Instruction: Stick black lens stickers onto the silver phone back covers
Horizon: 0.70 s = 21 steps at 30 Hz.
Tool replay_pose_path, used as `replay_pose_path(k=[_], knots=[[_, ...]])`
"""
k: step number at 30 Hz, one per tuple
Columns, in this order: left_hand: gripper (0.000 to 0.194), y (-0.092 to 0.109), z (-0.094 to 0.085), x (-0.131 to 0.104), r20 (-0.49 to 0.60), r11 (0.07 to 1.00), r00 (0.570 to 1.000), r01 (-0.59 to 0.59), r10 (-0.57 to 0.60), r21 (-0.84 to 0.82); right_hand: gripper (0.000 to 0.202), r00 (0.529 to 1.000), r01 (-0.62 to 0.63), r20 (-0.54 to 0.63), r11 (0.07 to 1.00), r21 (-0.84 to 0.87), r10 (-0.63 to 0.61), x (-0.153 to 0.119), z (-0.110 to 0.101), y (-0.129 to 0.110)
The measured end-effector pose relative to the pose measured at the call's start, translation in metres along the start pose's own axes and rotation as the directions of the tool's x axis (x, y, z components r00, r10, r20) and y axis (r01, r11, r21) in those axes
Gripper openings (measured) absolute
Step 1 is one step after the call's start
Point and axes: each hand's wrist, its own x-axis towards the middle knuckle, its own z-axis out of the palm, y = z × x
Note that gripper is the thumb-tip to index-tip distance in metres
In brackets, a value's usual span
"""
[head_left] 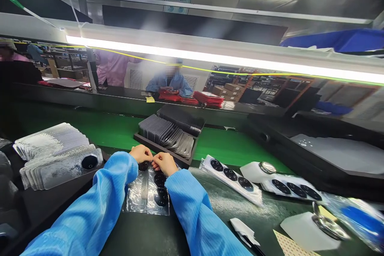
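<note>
My left hand (141,154) and my right hand (165,163) are close together at the top end of a transparent plastic sheet (138,194). Fingertips on both are pinched, and whatever lies between them is too small to make out. The sheet is flat on the dark work surface, with black round camera-lens covers (161,197) in its right column. Another black round cover (143,165) shows partly under my left hand. Just beyond my hands, a black tray (192,159) holds dark, thin phone-back-shaped panels (160,130) in tilted rows.
On the left, a dark tray holds silvery panels (69,164). Strips of black round covers (230,175) and two metal-topped white bottles (312,230) stand or lie at right. A large black tray (330,160) sits behind them. A co-worker (169,82) sits across the green belt (219,144).
</note>
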Motion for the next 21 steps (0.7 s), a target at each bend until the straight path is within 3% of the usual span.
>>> replay_pose_path(k=[11,15,21], knots=[[0.031,-0.008,0.007,0.003,-0.072,1.000,0.997,0.002,-0.004,-0.029,0.023,0.999,0.042,-0.030,0.999,-0.024,-0.043,-0.003,0.003,0.006],[0.030,-0.007,0.008,0.004,-0.115,0.997,0.992,0.054,-0.048,0.048,0.023,0.996,0.048,-0.072,0.991,-0.128,-0.057,-0.005,0.001,0.009],[0.030,0.000,0.019,0.005,-0.244,0.969,0.964,0.154,-0.104,0.196,0.019,0.959,0.074,-0.229,0.930,-0.360,-0.165,-0.021,-0.006,0.019]])
